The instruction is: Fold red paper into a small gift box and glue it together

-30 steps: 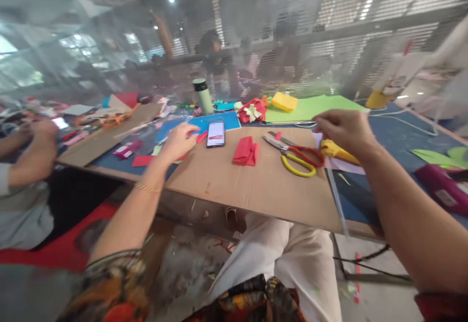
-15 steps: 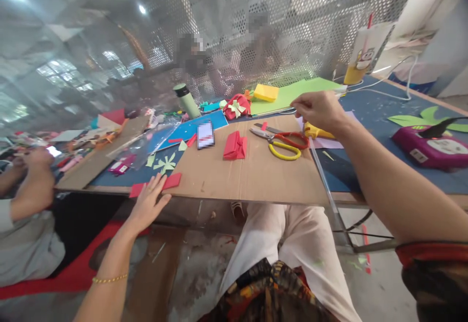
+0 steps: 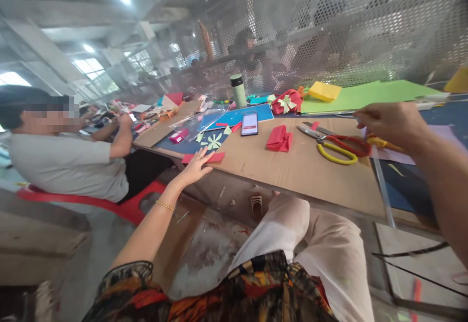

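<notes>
My left hand [image 3: 195,168] lies with fingers spread on a red paper strip [image 3: 217,157] at the table's front edge. Over the right side my right hand [image 3: 389,120] hovers with its fingers curled together; what they hold, if anything, is too small to make out. Below it a yellow object [image 3: 378,142] lies beside the cardboard. A folded red paper piece [image 3: 280,139] rests on the cardboard [image 3: 256,163]. To its right are scissors with red handles [image 3: 354,145] and others with yellow handles [image 3: 338,153]. Pale green cut paper [image 3: 214,141] is just beyond my left hand.
A phone [image 3: 249,123] lies on the cardboard's far edge. Behind stand a green bottle [image 3: 239,92], a red bundle [image 3: 288,103], a yellow block [image 3: 324,91] and green sheets [image 3: 369,96]. A person in a grey shirt [image 3: 66,161] sits at the left.
The view has swung left, bringing the seated person further into frame and shifting the table items rightward. My left hand remains on the red strip, and my right hand is still raised with fingers curled.
</notes>
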### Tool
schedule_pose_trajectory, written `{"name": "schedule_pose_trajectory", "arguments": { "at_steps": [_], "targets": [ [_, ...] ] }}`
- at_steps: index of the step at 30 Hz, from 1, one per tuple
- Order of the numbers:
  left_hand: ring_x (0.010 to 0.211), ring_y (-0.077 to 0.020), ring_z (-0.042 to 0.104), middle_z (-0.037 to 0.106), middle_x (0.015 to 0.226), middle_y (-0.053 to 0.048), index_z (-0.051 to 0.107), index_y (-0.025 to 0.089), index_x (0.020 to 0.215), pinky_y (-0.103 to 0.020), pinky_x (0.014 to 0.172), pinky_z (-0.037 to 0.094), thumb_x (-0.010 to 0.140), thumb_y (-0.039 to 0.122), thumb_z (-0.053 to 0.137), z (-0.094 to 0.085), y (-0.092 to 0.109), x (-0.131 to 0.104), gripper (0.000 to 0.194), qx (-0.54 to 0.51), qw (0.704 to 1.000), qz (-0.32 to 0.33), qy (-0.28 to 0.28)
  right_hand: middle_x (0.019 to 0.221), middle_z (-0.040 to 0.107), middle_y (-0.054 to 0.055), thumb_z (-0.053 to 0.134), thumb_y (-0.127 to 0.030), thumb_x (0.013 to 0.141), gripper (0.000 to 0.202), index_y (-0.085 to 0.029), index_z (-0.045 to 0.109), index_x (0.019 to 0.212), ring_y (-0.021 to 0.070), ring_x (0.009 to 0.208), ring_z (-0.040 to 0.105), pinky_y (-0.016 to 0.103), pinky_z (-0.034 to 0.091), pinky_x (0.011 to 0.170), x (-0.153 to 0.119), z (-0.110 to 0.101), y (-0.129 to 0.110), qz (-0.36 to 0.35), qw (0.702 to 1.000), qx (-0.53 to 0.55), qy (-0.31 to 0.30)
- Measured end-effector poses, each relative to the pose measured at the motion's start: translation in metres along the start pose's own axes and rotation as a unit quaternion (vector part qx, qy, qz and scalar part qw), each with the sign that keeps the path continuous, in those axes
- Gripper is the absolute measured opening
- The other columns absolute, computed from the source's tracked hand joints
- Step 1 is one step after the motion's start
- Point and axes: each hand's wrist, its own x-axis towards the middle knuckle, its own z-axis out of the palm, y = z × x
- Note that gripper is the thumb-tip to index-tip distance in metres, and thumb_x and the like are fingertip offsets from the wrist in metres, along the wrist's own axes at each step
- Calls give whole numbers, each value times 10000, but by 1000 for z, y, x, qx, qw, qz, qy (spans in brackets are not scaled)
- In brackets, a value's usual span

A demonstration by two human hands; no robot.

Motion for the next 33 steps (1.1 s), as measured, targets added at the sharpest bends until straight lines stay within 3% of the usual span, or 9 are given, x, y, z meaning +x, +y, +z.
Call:
{"name": "schedule_pose_trajectory", "arguments": {
  "at_steps": [4, 9, 12, 14, 18, 21, 23, 27, 33],
  "targets": [
    [1650, -300, 224, 339, 1747, -120, 566, 229, 1544, -554, 1297, 276, 1019, 289, 418, -2, 1, -9, 549, -9, 1000, -4, 30, 555, 633, -9, 690, -42, 866, 249, -196, 667, 671, 138, 530, 574, 298, 415, 650, -2, 0, -1, -11, 1000, 14, 14],
    [1509, -281, 505, 610, 1562, -114, 771, 219, 1266, -476, 1249, 394, 995, 269, 445, -34, 4, -4, 426, -14, 996, -16, 87, 533, 620, -14, 671, -8, 850, 254, -178, 660, 661, 131, 514, 573, 288, 421, 661, 1, 2, 8, -18, 999, 44, 25],
    [1411, -275, 596, 686, 1455, -151, 699, 158, 1364, -492, 1224, 417, 1032, 224, 323, -52, 23, 17, 506, -22, 984, -28, 176, 538, 617, -12, 660, -8, 841, 232, -165, 672, 670, 119, 503, 564, 270, 422, 635, 1, -2, 7, -39, 994, 82, 57],
    [1385, -282, 602, 699, 1430, -149, 652, 152, 1419, -510, 1229, 394, 1063, 258, 316, -52, 52, 35, 501, -32, 974, -14, 222, 595, 652, 3, 642, -69, 881, 160, -150, 709, 761, 110, 511, 565, 248, 430, 609, 0, -4, 2, -45, 993, 83, 77],
    [1259, -263, 671, 757, 1333, -119, 697, 188, 1334, -528, 1239, 343, 1022, 141, 425, -16, 144, 54, 416, -21, 947, 157, 279, 727, 737, 35, 559, -119, 920, 213, -134, 757, 995, 118, 555, 601, 239, 468, 604, -18, 0, -15, -84, 988, 81, 99],
    [1069, -288, 710, 803, 1123, -153, 732, 154, 1245, -543, 1073, 449, 986, 65, 413, 24, 214, 47, 420, 23, 933, 265, 243, 737, 759, 26, 638, -210, 888, 153, -185, 789, 882, 166, 631, 659, 281, 508, 650, -52, 14, -26, -149, 984, 71, 72],
    [1017, -315, 688, 794, 1098, -168, 732, 136, 1244, -510, 918, 487, 1000, 80, 411, 46, 244, 38, 407, 60, 931, 286, 216, 788, 779, 48, 623, -244, 912, 185, -199, 801, 887, 204, 716, 703, 314, 533, 684, -79, 24, -29, -263, 961, 80, 27],
    [1050, -319, 644, 759, 1218, -163, 712, 183, 1281, -472, 840, 465, 1002, 118, 468, 67, 260, 27, 376, 49, 941, 252, 221, 942, 790, 108, 532, -285, 1020, 284, -227, 799, 941, 249, 892, 724, 407, 582, 834, -116, 42, -26, -362, 929, 81, 15],
    [1062, -337, 619, 746, 1249, -152, 683, 153, 1301, -488, 835, 455, 1030, 172, 493, 62, 261, 27, 331, 61, 950, 237, 196, 1165, 769, 130, 576, -536, 1028, 387, -236, 779, 1164, 285, 1030, 683, 487, 540, 934, -126, 55, -14, -423, 904, 57, -28]
  ]
}}
